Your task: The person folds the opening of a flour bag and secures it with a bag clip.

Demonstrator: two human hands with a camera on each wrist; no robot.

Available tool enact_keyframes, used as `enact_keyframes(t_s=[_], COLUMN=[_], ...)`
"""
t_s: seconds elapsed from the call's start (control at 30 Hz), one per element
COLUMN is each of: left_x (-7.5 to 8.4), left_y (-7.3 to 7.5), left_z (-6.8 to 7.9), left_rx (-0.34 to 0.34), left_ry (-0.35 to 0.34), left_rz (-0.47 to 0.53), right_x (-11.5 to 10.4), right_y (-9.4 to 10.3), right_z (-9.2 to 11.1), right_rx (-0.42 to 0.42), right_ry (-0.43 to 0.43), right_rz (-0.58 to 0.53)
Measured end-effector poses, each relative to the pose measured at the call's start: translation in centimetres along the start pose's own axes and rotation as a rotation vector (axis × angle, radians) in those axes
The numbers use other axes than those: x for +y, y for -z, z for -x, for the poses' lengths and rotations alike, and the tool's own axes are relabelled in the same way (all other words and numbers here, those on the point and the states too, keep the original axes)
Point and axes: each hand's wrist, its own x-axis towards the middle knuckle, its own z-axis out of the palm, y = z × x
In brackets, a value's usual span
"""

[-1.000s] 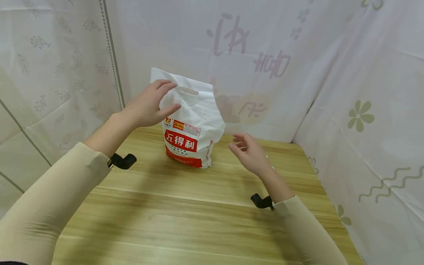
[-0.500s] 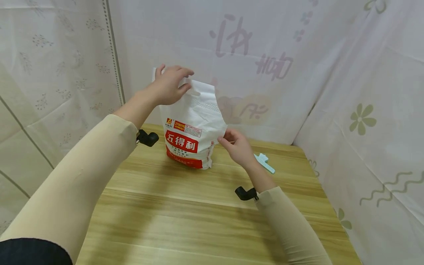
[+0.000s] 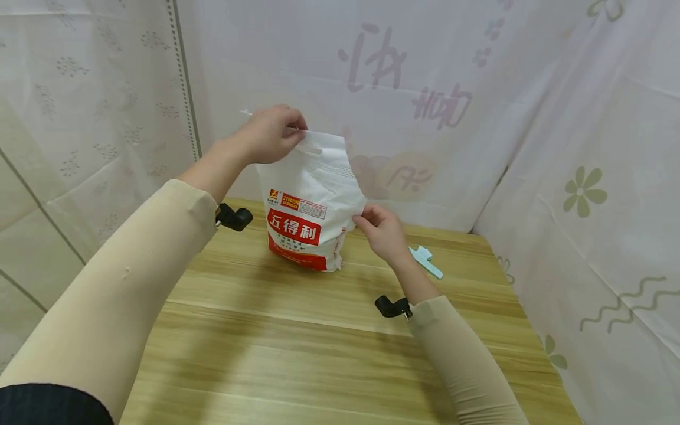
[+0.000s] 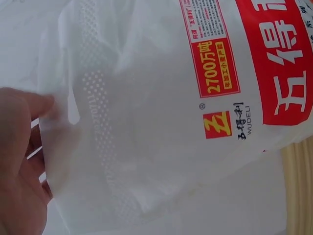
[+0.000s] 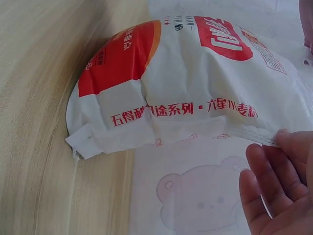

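A white flour bag with red printed labels stands upright at the back of the wooden table. My left hand pinches its top edge, left of the slot handle. The left wrist view has the thumb of my left hand over the white plastic, with the other fingers behind it. With thumb and fingertips my right hand pinches the bag's right side edge. From the right wrist, that side seam runs up to the thumb of my right hand, and the bag's lower corner rests on the wood.
On the wooden table, a pale blue clip lies just right of my right hand. White patterned curtains hang close behind the table and along its right side.
Both hands have moved in to the bag and taken hold: the left rightward to the top edge, the right leftward to the side edge. The clip has come into view.
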Motion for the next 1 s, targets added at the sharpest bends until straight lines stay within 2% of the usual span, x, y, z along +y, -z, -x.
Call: enact_keyframes(t_s=[0.1, 0.23, 0.4, 0.73, 1.0], left_x=[0.0, 0.0, 0.3, 1.1, 1.9], left_y=[0.1, 0.0, -0.1, 0.3, 0.1], left_z=[0.0, 0.0, -0.1, -0.2, 0.0], left_rx=[-0.056, -0.101, -0.095, -0.108, -0.118], left_ry=[0.025, 0.040, 0.039, 0.053, 0.068], left_rz=[0.014, -0.048, -0.101, -0.109, -0.130], right_x=[0.0, -0.1, 0.0, 0.4, 0.7], right_y=[0.0, 0.1, 0.4, 0.8, 1.4], right_z=[0.1, 0.1, -0.2, -1.4, -1.9], right_rx=[0.009, 0.018, 0.017, 0.021, 0.026], right_ry=[0.002, 0.005, -0.001, -0.011, -0.054], right_rz=[-0.005, -0.008, -0.001, 0.024, 0.082])
